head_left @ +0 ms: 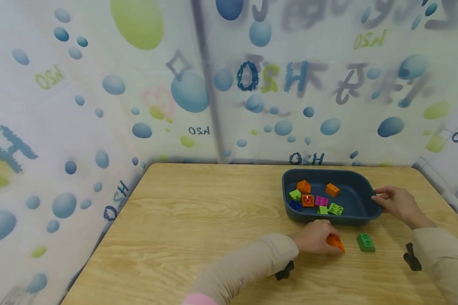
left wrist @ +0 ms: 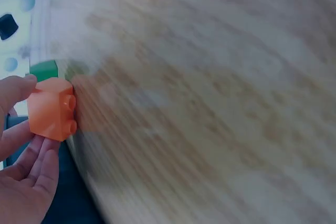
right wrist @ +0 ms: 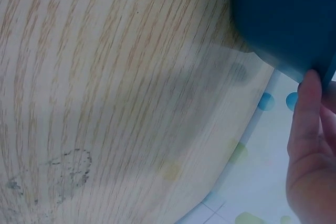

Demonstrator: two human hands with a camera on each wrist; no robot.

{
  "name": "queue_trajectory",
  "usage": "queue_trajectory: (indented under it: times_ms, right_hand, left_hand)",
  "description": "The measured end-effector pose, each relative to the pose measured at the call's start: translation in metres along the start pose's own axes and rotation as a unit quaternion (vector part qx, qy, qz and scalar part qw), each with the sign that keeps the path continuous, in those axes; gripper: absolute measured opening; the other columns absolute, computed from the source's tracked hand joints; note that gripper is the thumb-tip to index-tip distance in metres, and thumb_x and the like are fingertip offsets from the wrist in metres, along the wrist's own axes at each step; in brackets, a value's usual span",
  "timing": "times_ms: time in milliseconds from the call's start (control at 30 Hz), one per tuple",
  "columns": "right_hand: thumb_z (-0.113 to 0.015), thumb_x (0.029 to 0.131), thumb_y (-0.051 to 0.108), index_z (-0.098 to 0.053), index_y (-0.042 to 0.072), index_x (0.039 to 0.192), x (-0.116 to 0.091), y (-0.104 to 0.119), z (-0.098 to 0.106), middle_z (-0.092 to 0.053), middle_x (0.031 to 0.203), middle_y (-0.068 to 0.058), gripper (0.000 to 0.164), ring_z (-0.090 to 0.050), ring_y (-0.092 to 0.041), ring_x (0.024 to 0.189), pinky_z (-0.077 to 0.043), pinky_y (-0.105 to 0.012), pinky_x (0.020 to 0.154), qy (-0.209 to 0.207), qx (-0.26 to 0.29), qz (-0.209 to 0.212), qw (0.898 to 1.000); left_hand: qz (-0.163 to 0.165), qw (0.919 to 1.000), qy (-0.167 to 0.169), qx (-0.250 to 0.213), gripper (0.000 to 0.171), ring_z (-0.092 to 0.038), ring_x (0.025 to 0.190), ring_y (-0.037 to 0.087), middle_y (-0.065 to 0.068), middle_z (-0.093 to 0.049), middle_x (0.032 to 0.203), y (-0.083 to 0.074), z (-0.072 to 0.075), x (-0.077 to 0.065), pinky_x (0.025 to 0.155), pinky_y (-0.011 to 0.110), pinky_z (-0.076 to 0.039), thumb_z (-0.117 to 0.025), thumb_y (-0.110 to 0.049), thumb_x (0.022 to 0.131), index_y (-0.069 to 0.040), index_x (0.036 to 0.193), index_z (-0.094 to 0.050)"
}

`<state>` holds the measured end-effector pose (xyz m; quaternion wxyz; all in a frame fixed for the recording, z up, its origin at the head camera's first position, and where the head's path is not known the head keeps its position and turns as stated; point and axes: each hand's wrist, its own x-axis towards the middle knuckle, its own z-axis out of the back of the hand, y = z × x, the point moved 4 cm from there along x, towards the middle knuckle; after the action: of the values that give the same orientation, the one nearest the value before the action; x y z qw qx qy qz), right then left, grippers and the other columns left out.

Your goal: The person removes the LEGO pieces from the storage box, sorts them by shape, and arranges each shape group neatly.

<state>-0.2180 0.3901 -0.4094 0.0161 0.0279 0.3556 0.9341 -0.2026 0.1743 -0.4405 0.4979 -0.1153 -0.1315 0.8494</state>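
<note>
My left hand [head_left: 314,238] grips an orange toy building block [head_left: 336,243] just in front of a dark blue tub [head_left: 353,201]. In the left wrist view, thumb and fingers hold the orange block [left wrist: 47,109] by its sides, its two round studs facing away from the palm. My right hand [head_left: 398,205] pinches the tub's right end at the rim; the right wrist view shows a finger along the tub's outer wall [right wrist: 286,19]. A green block [head_left: 365,242] lies on the table to the right of the left hand.
Inside the tub lie several blocks: orange [head_left: 332,189], lime green [head_left: 335,209], magenta [head_left: 321,201] and dark blue [head_left: 295,206]. The wooden table [head_left: 198,212] meets a patterned wall covering [head_left: 248,140] at its back edge.
</note>
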Motion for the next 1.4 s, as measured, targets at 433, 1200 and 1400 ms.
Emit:
queue_trajectory:
  times_ms: [433, 1200, 1400]
  right_hand:
    - [-0.051, 0.090, 0.017, -0.045, -0.020, 0.109, 0.000, 0.002, -0.002, -0.058, 0.087, -0.029, 0.043, -0.058, -0.010, 0.056, -0.050, -0.031, 0.054, 0.005, -0.006, 0.004, 1.000]
    - [-0.052, 0.090, 0.018, -0.043, -0.021, 0.110, 0.001, -0.002, -0.001, -0.059, 0.086, -0.027, 0.044, -0.059, -0.012, 0.057, -0.051, -0.032, 0.055, 0.006, 0.010, -0.006, 1.000]
    - [-0.051, 0.090, 0.018, -0.043, -0.021, 0.110, 0.002, -0.001, 0.001, -0.059, 0.085, -0.026, 0.044, -0.059, -0.012, 0.056, -0.051, -0.031, 0.054, 0.005, 0.008, -0.002, 1.000]
  left_hand:
    - [0.024, 0.9995, 0.000, -0.022, 0.043, -0.042, 0.080, -0.003, -0.012, -0.053, 0.100, 0.009, -0.005, -0.001, 0.063, 0.003, -0.031, -0.061, -0.043, 0.080, -0.020, 0.116, -0.059]
    - [0.042, 0.9954, -0.025, -0.083, 0.041, -0.045, 0.081, -0.005, -0.013, -0.055, 0.094, 0.020, -0.008, -0.016, 0.069, 0.003, -0.031, -0.070, -0.034, 0.074, -0.017, 0.109, -0.058]
    - [0.048, 0.9947, -0.041, -0.081, 0.041, -0.044, 0.081, -0.003, -0.013, -0.054, 0.092, 0.023, -0.004, -0.020, 0.070, 0.005, -0.031, -0.071, -0.033, 0.074, -0.017, 0.109, -0.057]
